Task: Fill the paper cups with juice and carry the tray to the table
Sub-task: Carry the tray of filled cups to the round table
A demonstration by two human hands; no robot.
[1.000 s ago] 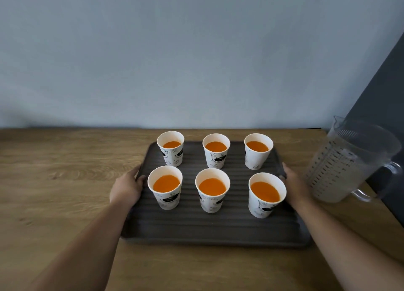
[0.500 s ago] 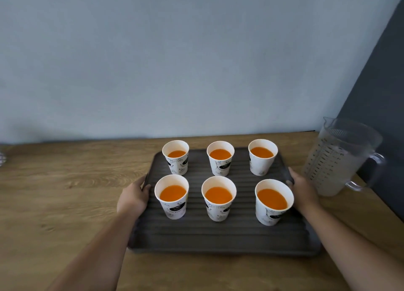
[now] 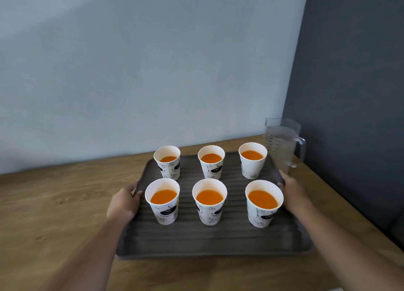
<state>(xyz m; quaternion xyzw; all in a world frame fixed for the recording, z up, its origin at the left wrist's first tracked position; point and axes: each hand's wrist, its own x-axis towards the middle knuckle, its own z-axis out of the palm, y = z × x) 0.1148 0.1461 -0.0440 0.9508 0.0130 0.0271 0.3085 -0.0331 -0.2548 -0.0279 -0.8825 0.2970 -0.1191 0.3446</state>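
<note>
Six paper cups (image 3: 207, 201) of orange juice, one ribbed tray (image 3: 218, 238), one clear jug (image 3: 281, 146), two hands: left hand (image 3: 123, 201), right hand (image 3: 291, 191).

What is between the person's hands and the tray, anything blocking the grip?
Nothing visible. The left hand and right hand already grip the tray by its side edges; the jug stands clear behind the right hand.

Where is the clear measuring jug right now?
In the head view the measuring jug stands on the wooden counter at the far right, just beyond the tray's back-right corner, against the dark wall.
</note>
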